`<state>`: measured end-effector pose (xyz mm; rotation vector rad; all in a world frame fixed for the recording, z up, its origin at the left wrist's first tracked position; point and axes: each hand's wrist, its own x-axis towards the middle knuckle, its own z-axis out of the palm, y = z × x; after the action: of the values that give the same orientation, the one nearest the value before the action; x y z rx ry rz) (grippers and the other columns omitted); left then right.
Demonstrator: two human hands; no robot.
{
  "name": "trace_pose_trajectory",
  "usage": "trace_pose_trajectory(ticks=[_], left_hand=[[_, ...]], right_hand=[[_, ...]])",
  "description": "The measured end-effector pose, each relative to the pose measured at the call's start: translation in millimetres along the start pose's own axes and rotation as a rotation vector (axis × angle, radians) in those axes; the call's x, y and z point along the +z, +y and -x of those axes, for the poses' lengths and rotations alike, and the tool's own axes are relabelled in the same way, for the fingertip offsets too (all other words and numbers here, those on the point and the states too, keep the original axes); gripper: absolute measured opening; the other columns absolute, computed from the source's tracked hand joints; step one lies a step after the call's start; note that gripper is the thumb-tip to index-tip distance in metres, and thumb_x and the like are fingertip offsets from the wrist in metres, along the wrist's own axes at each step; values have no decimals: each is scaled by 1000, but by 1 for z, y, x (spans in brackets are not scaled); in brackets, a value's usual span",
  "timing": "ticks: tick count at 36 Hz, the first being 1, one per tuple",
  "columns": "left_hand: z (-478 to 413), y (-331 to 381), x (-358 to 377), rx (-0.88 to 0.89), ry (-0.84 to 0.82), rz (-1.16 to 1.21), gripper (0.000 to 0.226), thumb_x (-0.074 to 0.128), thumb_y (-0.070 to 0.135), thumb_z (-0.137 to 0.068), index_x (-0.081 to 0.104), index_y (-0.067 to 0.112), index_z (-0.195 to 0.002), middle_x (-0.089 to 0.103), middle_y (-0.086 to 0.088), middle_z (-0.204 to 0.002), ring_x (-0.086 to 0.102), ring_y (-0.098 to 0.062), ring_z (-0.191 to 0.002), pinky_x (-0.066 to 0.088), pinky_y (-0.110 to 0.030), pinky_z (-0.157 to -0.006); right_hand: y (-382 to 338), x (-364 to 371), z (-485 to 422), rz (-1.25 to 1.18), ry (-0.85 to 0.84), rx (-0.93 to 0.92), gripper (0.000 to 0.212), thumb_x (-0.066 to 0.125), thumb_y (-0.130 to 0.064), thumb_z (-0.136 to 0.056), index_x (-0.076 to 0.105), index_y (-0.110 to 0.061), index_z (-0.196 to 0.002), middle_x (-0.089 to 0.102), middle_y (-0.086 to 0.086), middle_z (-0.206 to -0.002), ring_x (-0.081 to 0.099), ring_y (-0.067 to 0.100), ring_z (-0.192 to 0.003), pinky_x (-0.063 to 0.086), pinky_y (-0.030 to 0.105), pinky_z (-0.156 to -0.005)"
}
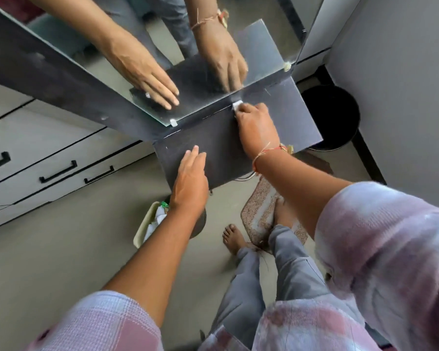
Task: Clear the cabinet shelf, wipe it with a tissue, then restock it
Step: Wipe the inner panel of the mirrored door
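One tissue [237,104], pinched in your right hand [255,125], sits at the one shelf's [213,145] back edge. Your left hand [190,178] lies flat, fingers straight, near its front-left corner. Two floor containers: a black bin [355,120], contents indiscernible; a cream tub [143,225] holding white items.

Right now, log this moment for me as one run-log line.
step: wiping | right hand: pinches tissue at back of shelf, by mirror | left hand: flat on shelf front | restock: not yet done
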<state>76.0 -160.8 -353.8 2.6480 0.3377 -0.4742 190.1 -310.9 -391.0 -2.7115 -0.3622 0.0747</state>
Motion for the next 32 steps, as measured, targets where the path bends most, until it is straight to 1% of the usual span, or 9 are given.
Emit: trace_pose_trajectory(ticks=[4,7,11,13,15,17,22,26,32], left_hand=[[18,-34,-9,-164,140,92,61,29,-13,-88,44,12,-142,29,-2,-157,22,-19,-146,18,-27,-117],[27,-55,-16,-256,176,118,62,30,-12,-88,44,13,-143,30,-2,-157,27,-19,-144,20,-25,-116],[39,-77,-26,-303,182,133,70,29,-16,-82,42,11,-144,30,-1,-157,27,-18,-143,19,-21,-113],[42,-85,-30,-304,183,127,70,28,-17,-82,42,11,-144,30,-2,-156,29,-20,-143,21,-24,-113],[44,-90,-31,-318,180,130,69,28,-16,-83,42,12,-144,31,-2,-156,30,-20,-142,23,-25,-113],[45,-90,-29,-324,168,142,68,29,-16,-84,42,13,-144,31,-2,-156,30,-20,-142,25,-26,-114],[45,-77,-24,-182,122,169,51,42,-5,-92,45,11,-141,37,-4,-152,39,-22,-136,32,-27,-108],[40,-57,-16,-138,60,194,49,49,0,-95,46,12,-143,37,-4,-152,37,-19,-139,25,-18,-108],[32,-26,4,-99,-104,89,48,59,22,-94,48,13,-140,32,-8,-155,23,-25,-144,19,-30,-116]], right_hand=[[-70,29,20,44,-106,-258,22,49,1,-87,71,-2,-93,64,7,-106,52,32,-86,48,35,-65],[-108,56,30,90,-207,-405,33,39,3,-86,69,-4,-97,59,8,-119,55,30,-90,51,37,-71],[-133,75,30,153,-336,-552,30,38,1,-87,67,0,-96,57,14,-107,53,33,-102,47,42,-78],[-135,80,36,103,-352,-503,32,37,-8,-90,65,-4,-104,57,10,-114,51,31,-94,50,41,-68],[-132,84,54,-15,-360,-384,46,22,-28,-89,57,-20,-118,55,2,-120,53,33,-83,44,37,-53],[-127,81,80,-90,-361,-370,53,14,-34,-88,50,-26,-126,55,0,-121,57,33,-82,45,39,-50],[-86,38,120,-51,-295,-437,40,32,-19,-97,56,-14,-129,57,-7,-122,44,21,-95,47,33,-51],[-27,9,119,-16,-237,-222,54,21,-26,-89,58,-16,-126,54,-5,-125,43,22,-102,56,39,-66],[65,-31,101,115,-112,96,24,54,-6,-83,68,-10,-102,65,4,-112,51,33,-91,43,33,-78]])
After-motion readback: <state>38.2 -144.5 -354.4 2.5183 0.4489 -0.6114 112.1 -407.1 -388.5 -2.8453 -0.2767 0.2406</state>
